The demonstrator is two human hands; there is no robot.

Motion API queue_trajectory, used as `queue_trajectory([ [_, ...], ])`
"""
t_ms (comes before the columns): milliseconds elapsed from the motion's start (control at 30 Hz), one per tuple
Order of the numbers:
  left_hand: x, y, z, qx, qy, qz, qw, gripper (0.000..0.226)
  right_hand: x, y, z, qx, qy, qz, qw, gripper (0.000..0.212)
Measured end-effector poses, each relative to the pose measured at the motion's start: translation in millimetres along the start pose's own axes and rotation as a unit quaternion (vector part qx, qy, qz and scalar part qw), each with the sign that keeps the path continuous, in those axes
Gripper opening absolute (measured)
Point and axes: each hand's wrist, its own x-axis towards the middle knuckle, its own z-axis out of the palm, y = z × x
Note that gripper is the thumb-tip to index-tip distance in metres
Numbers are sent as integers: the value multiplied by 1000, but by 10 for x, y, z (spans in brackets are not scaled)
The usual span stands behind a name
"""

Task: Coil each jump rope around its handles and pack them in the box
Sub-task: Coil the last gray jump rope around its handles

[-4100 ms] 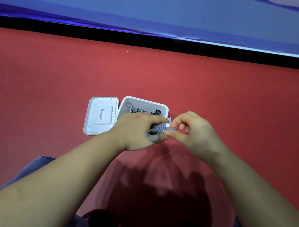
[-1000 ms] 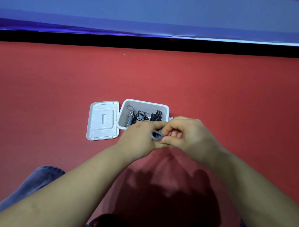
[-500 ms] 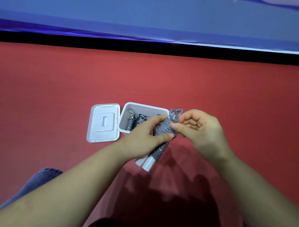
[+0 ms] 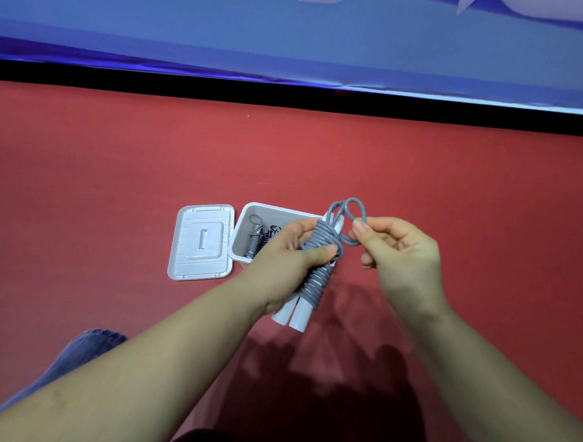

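My left hand (image 4: 282, 257) grips a grey jump rope (image 4: 318, 275) wound in coils around its two white handles, which point down toward me. A loose loop of the same rope sticks up past the handle tips, and my right hand (image 4: 398, 259) pinches that loop between thumb and forefinger. Behind my left hand sits the open white box (image 4: 250, 225) on the red floor. Inside it lie other coiled ropes (image 4: 257, 241), grey and dark, partly hidden by my hand.
The box's white lid (image 4: 200, 242) lies flat on the floor just left of the box. A black strip (image 4: 289, 93) and a blue wall run across the far side. My jeans-clad knee (image 4: 84, 348) shows at the lower left.
The bundle has turned upright in my left hand, showing the white handle ends. My right hand has drawn the end loop out to the right of the handle tips.
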Motion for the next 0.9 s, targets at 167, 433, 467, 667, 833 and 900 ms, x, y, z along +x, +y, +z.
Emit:
queue_trajectory([
  [167, 10, -17, 11, -8, 29, -6, 1000, 38, 32, 104, -14, -72, 17, 14, 997, 18],
  [433, -51, 4, 11, 78, 23, 16, 997, 63, 87, 233, -49, -146, 20, 33, 989, 23],
  [467, -67, 10, 10, 131, 16, 27, 991, 65, 95, 245, -56, -160, 17, 31, 986, 22],
  [667, -134, 67, 39, 276, -8, 50, 960, 59, 86, 265, -56, -214, 11, 9, 977, 15],
  [833, -132, 46, 37, 316, -42, 68, 945, 57, 68, 250, -75, -219, 11, -20, 975, 9],
  [900, -117, 38, 28, 322, -40, 71, 943, 60, 61, 254, -66, -223, 6, -29, 974, 16],
])
